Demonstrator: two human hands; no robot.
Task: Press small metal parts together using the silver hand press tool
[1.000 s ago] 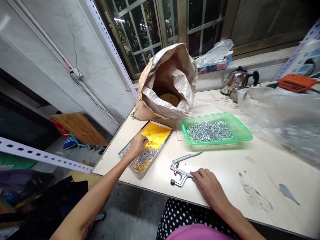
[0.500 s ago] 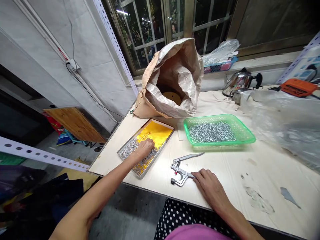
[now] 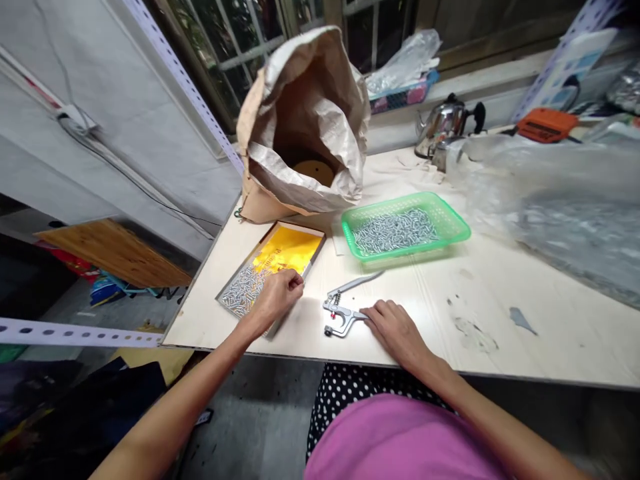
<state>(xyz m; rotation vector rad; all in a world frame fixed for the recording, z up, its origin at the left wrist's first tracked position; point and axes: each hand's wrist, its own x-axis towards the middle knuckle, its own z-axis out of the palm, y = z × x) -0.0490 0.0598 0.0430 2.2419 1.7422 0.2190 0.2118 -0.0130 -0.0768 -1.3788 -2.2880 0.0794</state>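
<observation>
Pliers [image 3: 346, 311] on bench [image 3: 410, 287], I've my right hand [image 3: 400, 333] grip clamped on lower handle [image 3: 359, 315], left hand [image 3: 275, 297] grip pinched together over tray [image 3: 316, 256] edge, can't tell if holding anything.

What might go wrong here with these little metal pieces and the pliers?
The left hand is over the shallow tray, so a bump might scatter its loose metal pieces.
The tray lies near the front edge of the table; a nudge could send it over.
The pliers stand open, so closing them carelessly may pinch a finger.
</observation>
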